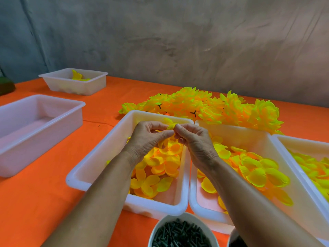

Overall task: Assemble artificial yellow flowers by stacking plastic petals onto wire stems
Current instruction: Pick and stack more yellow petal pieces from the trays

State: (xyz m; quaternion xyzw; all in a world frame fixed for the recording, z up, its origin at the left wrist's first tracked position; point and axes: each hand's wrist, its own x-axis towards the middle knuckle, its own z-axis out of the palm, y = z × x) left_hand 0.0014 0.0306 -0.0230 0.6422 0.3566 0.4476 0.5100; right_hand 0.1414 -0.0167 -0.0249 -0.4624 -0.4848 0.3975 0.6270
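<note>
Nearest the camera, a white bowl (183,230) holds dark green stem pieces (179,234); the rim of a second container (233,237) shows just to its right, contents unclear.

Head view, working area: both forearms reach forward over the middle white tray (99,157), which is part-filled with loose yellow petals (160,166). The left hand (147,138) has its fingers curled, thumb and fingertips pinching a small yellow petal piece (170,124) held above the tray. The right hand (194,139) meets it from the other side, fingers also curled and pinching at the same piece. Whether a stem is inside the grip cannot be told.

Right of this tray, touching it, a second tray (249,132) holds more petals, and a third tray (302,141) beyond it likewise.

Behind the trays, a pile of finished yellow flowers (213,106) lies on the orange table covering (44,193).

At left stands a large tray (35,122). Farther back sits a smaller tray (74,82) with a few yellow pieces inside.
</note>
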